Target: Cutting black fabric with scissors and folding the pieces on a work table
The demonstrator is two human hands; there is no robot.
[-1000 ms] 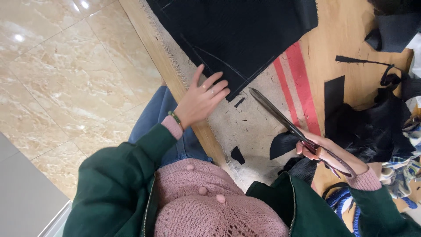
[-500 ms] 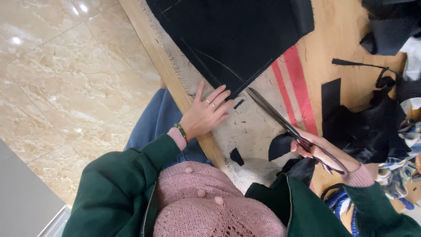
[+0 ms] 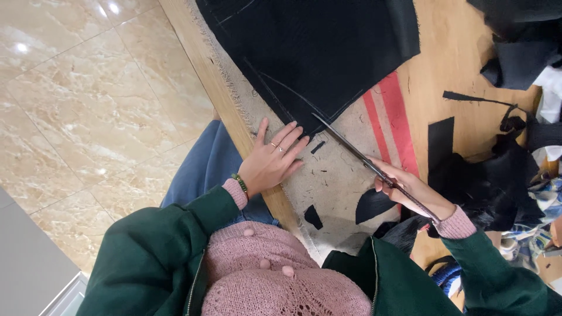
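Item: black cloth [image 3: 316,52], table's [image 3: 451,76] twelve o'clock. Right hand [image 3: 410,187] fingers grasp scissors [image 3: 351,149]; left hand [image 3: 272,161] flat, released. I judge: fingertips near blades risk nicking; unpinned cloth may shift.

Matt black cloth [image 3: 316,52] — metal scissors [image 3: 363,158].

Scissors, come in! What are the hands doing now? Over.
Right hand holds scissors, tips at black fabric corner. Left hand flat on table, open. Black scraps lie nearby.
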